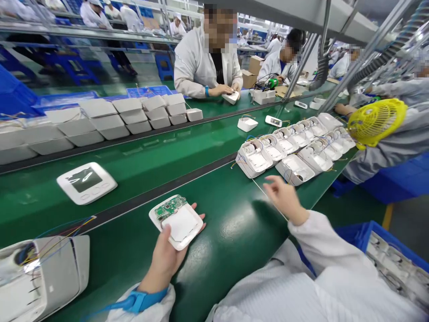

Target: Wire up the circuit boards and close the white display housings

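My left hand (170, 250) is closed on a white plastic cover (182, 226), thumb over its near edge and fingers underneath. The cover lies back side up, with a green circuit board (170, 206) along its far edge. My right hand (283, 197) hovers over the green bench, its fingers loosely bent and apart, with nothing seen in them. Just beyond it stand white housings (295, 170) in rows, thin coloured wires hanging from them. Left of the cover, a white device front with a grey screen (87, 179) rests face up on the green belt.
An open white housing with wires (60, 268) stands at the near left. Stacked white housings (107, 120) line the belt's far side. A co-worker (208, 67) handles a white part opposite. At right are a yellow fan (377, 120) and a blue crate of parts (365, 235).
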Tool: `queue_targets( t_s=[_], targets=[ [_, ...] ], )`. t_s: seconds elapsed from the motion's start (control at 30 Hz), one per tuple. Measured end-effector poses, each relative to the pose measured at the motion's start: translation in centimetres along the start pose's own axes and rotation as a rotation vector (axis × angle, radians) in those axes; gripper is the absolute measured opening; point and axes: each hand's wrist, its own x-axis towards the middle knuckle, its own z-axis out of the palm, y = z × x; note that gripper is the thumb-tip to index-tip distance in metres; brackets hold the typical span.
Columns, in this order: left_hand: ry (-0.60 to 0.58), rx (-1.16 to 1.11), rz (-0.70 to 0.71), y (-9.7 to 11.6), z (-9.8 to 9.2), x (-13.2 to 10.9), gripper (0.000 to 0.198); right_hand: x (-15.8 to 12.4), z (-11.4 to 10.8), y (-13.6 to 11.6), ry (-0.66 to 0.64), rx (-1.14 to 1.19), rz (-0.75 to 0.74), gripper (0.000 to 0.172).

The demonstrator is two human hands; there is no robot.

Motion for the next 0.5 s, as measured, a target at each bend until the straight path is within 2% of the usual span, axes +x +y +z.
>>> queue_targets(
  t_s=[0.07, 0.1, 0.17, 0.23, 0.37, 0.5],
  targets=[
    [0.041, -0.028, -0.009, 0.4, 0.1, 0.2, 0.073, 0.0, -3.1, 3.4, 0.152, -0.227, 0.191, 0.036],
    [0.057, -0.035, -0.014, 0.6, 0.1, 0.4, 0.074, -0.1, -4.2, 5.0, 0.171, -0.323, 0.269, 0.036],
    [0.080, -0.029, -0.022, 0.8, 0.1, 0.6, 0.073, -0.3, -5.6, 7.6, 0.120, -0.424, 0.359, 0.036],
    [0.091, -0.003, -0.030, 0.9, 0.1, 0.6, 0.071, -0.3, -6.1, 9.6, 0.043, -0.413, 0.374, 0.029],
    [0.081, 0.010, 0.009, 1.0, 0.1, 0.5, 0.073, 0.8, -5.8, 11.3, 0.018, -0.377, 0.337, 0.026],
    [0.071, -0.036, 0.063, 1.2, -0.4, 0.5, 0.076, 1.7, -7.3, 10.8, -0.031, -0.527, 0.285, 0.028]
  ],
)
